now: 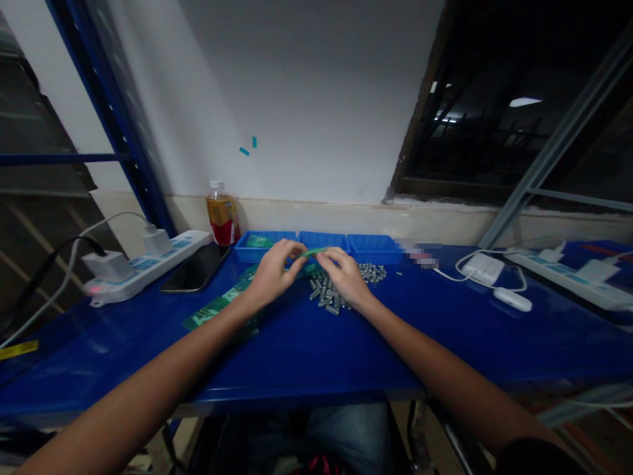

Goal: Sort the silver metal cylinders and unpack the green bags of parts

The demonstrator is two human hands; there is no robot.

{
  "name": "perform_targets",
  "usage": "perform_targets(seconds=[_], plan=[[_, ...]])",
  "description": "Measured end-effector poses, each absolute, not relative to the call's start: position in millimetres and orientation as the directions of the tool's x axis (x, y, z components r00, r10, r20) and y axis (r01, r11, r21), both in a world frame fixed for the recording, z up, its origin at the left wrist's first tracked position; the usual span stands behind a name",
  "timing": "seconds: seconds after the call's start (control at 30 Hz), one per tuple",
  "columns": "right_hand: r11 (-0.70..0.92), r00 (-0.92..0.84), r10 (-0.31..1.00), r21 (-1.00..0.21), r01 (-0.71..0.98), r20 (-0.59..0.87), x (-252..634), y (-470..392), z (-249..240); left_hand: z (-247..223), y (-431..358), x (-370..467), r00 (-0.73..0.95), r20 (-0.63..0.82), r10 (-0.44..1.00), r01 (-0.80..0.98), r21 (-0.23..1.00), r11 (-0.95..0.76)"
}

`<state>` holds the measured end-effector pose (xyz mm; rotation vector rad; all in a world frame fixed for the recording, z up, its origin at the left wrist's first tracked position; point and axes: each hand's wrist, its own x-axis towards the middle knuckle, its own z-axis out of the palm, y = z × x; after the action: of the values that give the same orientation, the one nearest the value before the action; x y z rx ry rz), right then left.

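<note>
Between my two hands, over the middle of the blue table, is a small green strip [316,251]. My left hand [277,270] pinches its left end with thumb and fingers. The right end is pinched by my right hand [343,272]. Below and beside my right hand lies a pile of silver metal cylinders [327,297], with smaller silver pieces [373,272] to its right. Green sheets [215,312] lie on the table to the left, partly hidden by my left forearm.
Behind my hands stand three joined blue bins [373,249], the left one holding green pieces. A bottle [222,214], a phone [195,269] and a power strip [143,267] are at the left. White chargers and cables [513,299] lie right, near another power strip [573,280].
</note>
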<state>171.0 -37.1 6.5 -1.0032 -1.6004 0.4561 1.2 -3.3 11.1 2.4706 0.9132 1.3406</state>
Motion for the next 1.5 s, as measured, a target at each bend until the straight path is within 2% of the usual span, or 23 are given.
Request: perform_targets(seconds=[0.07,0.1,0.2,0.3,0.4,0.5,0.63,0.83,0.9,0.97,1.0,1.07,1.13,1.17,1.33,1.5], plan=[[0.486,0.054,0.855,-0.832,0.266,0.516,172,-33,6,13,-9,2,0.495,0.728,0.475,0.472,0.234,-0.85],[0.438,0.074,0.882,-0.868,0.235,0.465,172,-32,5,13,-11,2,0.526,0.727,0.442,0.483,0.172,-0.858],[0.339,0.109,0.923,-0.915,0.219,0.368,174,-29,2,13,-13,2,0.569,0.697,0.436,0.5,0.128,-0.857],[0.433,0.06,0.873,-0.826,0.361,0.484,176,-32,0,12,-12,1,0.549,0.637,0.541,0.485,0.285,-0.827],[0.58,-0.102,0.751,-0.577,0.575,0.652,176,-36,-1,13,-8,0,0.456,0.517,0.724,0.424,0.59,-0.688],[0.612,-0.219,0.685,-0.386,0.69,0.695,174,-38,-4,15,-6,-1,0.383,0.38,0.842,0.313,0.804,-0.506],[0.636,-0.272,0.643,-0.302,0.71,0.716,172,-37,-3,17,1,-6,0.342,0.288,0.894,0.229,0.897,-0.377],[0.624,-0.237,0.665,-0.352,0.697,0.709,177,-33,-1,30,23,-20,0.117,0.265,0.957,0.075,0.959,-0.274],[0.596,-0.244,0.687,-0.339,0.728,0.685,180,-28,-4,33,28,-27,0.113,0.203,0.973,0.112,0.97,-0.215],[0.567,-0.256,0.708,-0.313,0.762,0.658,183,-24,-7,31,30,-32,0.157,0.205,0.966,0.296,0.923,-0.244],[0.554,-0.259,0.716,-0.302,0.776,0.648,184,-22,-9,28,30,-34,0.201,0.251,0.947,0.419,0.852,-0.315],[0.536,-0.26,0.725,-0.285,0.794,0.638,187,-19,-9,18,29,-35,0.35,0.344,0.871,0.608,0.624,-0.491],[0.526,-0.254,0.724,-0.274,0.805,0.642,189,-18,-8,7,26,-32,0.499,0.333,0.8,0.671,0.437,-0.6],[0.522,-0.249,0.72,-0.27,0.809,0.648,190,-17,-6,3,25,-30,0.538,0.314,0.782,0.679,0.388,-0.623],[0.509,-0.205,0.691,-0.266,0.819,0.693,204,-16,4,5,22,-32,0.542,0.29,0.788,0.743,0.271,-0.611],[0.479,-0.175,0.7,-0.273,0.834,0.693,217,-12,6,30,32,-63,0.417,0.341,0.842,0.82,0.259,-0.511]])
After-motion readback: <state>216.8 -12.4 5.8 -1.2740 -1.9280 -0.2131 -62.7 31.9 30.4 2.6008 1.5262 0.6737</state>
